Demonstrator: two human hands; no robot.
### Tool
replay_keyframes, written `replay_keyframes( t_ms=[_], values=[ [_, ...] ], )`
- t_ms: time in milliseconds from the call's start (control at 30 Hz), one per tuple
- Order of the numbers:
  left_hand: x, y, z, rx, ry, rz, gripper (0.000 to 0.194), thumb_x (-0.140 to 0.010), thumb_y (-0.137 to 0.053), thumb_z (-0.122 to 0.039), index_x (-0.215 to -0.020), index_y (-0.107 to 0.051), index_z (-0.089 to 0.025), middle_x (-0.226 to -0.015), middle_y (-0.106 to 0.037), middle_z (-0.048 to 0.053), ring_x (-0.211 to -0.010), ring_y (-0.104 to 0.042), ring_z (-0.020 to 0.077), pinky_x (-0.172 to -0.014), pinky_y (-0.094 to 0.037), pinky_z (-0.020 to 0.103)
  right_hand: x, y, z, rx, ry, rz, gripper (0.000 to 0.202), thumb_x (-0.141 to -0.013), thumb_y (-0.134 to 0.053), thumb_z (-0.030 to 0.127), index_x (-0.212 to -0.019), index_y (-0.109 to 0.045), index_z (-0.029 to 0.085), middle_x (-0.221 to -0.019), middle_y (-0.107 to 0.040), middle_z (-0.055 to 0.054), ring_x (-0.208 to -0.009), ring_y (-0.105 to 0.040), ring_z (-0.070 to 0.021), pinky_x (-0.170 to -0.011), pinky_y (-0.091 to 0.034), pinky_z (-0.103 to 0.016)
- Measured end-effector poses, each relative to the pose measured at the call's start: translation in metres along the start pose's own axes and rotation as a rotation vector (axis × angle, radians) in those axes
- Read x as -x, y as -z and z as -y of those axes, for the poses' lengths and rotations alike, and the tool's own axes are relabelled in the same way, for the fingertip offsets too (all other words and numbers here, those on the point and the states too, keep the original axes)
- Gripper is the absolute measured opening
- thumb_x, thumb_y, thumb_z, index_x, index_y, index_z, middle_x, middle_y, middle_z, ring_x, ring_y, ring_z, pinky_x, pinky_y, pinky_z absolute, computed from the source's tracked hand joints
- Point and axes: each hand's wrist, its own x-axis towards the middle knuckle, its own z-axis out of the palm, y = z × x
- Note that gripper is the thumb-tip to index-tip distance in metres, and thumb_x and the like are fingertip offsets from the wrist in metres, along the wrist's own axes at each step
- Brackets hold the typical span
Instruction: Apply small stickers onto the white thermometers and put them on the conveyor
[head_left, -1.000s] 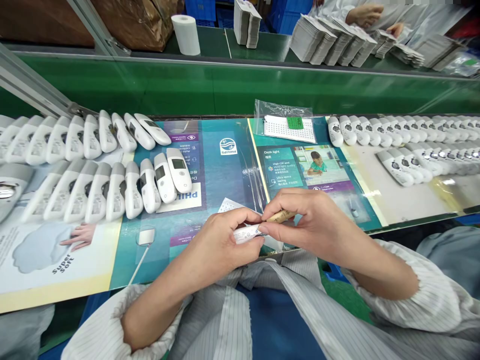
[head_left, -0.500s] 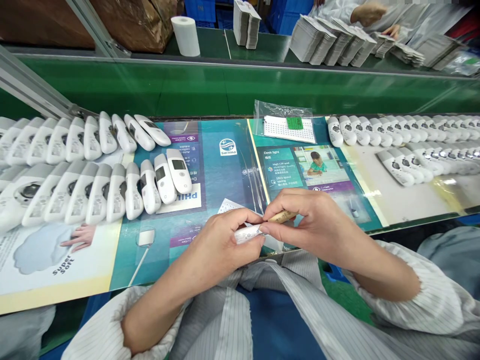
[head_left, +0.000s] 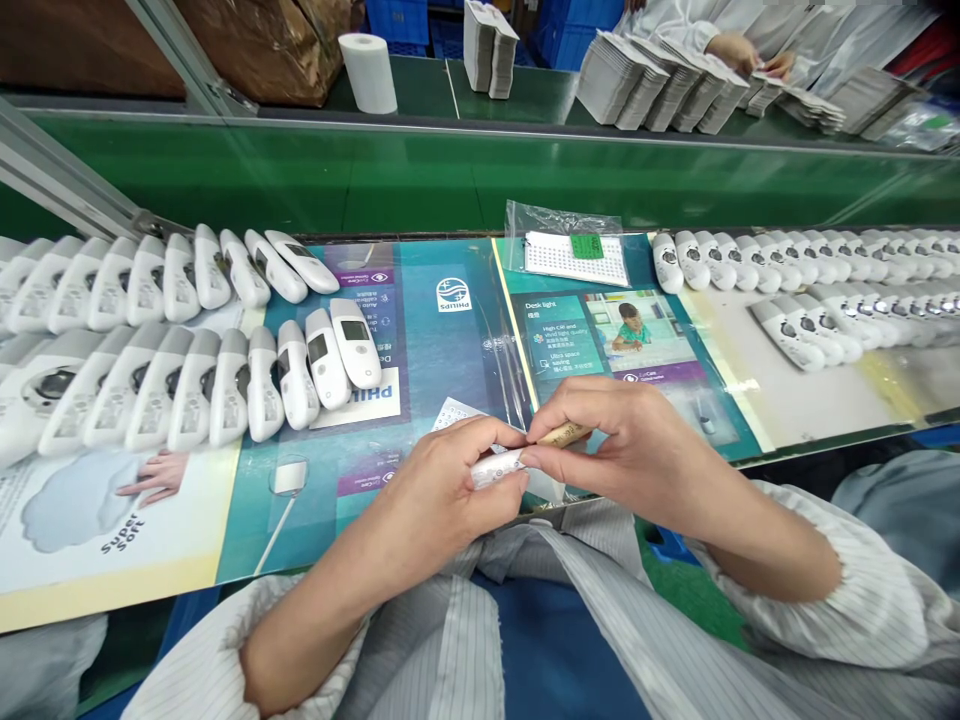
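Observation:
Near the front edge of the bench, my left hand [head_left: 466,470] is closed around a white handheld thermometer [head_left: 496,466], most of it hidden by the fingers. My right hand [head_left: 611,432] pinches a tan stick-like tool with dark markings [head_left: 564,434]. Its tip is hidden between the fingertips of both hands, right at the thermometer. A small sheet of printed stickers [head_left: 454,412] lies partly under my left hand. To the left stand two rows of similar thermometers, the nearest one [head_left: 355,343] showing its screen and button.
More thermometers [head_left: 810,325] line the right side in two rows. A plastic bag with a dotted sheet [head_left: 576,258] lies at the back. Behind the green wall [head_left: 405,180] are a white roll [head_left: 367,75], folded paper stacks [head_left: 615,80] and a co-worker's hands [head_left: 735,52].
My hands keep nearly the same hold and place. Across the bench, the co-worker's hand has moved down towards the other hand at the paper stacks. The view has shifted very slightly.

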Motion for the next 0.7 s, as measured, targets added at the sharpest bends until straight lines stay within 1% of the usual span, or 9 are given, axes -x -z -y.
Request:
replay_keyframes(
  t_ms=[133,267,500,600,700],
  values=[
    [-0.0002,0.0000,0.0005,-0.008,-0.003,0.006,0.015,-0.086,-0.057,-0.024,-0.099,-0.065,-0.022,-0.091,-0.067,-0.002,-0.085,-0.062,0.0179,-0.072,-0.041,0.030,-0.0009,0.0014,0.0016,0.021,0.013,0.009,0.005,-0.090,-0.069,0.022,-0.085,-0.071,0.021,-0.078,-0.067,0.001,-0.072,-0.062,-0.0120,-0.063,-0.043,-0.024],
    [-0.0004,0.0000,-0.0004,-0.012,0.000,0.007,0.013,-0.087,-0.057,-0.024,-0.098,-0.064,-0.022,-0.091,-0.066,-0.002,-0.084,-0.061,0.0177,-0.070,-0.040,0.029,-0.0011,0.0017,0.0022,0.022,0.026,0.002,0.005,-0.089,-0.069,0.021,-0.085,-0.071,0.022,-0.078,-0.067,0.000,-0.073,-0.062,-0.0129,-0.063,-0.045,-0.024],
    [0.0023,-0.0017,0.0029,0.003,-0.003,0.012,0.012,-0.095,-0.052,-0.029,-0.093,-0.062,-0.023,-0.087,-0.063,-0.004,-0.076,-0.056,0.0146,-0.066,-0.038,0.028,-0.0008,0.0019,0.0014,0.023,0.042,-0.002,0.006,-0.089,-0.069,0.019,-0.084,-0.070,0.022,-0.079,-0.067,0.001,-0.074,-0.062,-0.0120,-0.064,-0.044,-0.023],
    [0.0018,-0.0015,0.0024,0.029,-0.016,0.004,0.012,-0.094,-0.051,-0.028,-0.094,-0.062,-0.022,-0.091,-0.064,-0.001,-0.083,-0.058,0.0166,-0.070,-0.040,0.029,-0.0009,0.0020,0.0009,0.032,0.055,-0.003,0.005,-0.090,-0.070,0.019,-0.085,-0.070,0.021,-0.079,-0.067,0.001,-0.075,-0.062,-0.0120,-0.065,-0.044,-0.024],
    [-0.0013,-0.0014,-0.0011,0.132,-0.005,-0.020,0.012,-0.090,-0.054,-0.025,-0.097,-0.064,-0.021,-0.096,-0.065,0.002,-0.091,-0.061,0.0201,-0.075,-0.044,0.031,-0.0005,0.0022,0.0013,0.093,0.082,-0.002,0.003,-0.091,-0.070,0.021,-0.089,-0.070,0.021,-0.080,-0.068,0.000,-0.076,-0.062,-0.0132,-0.068,-0.044,-0.026]
  ],
)
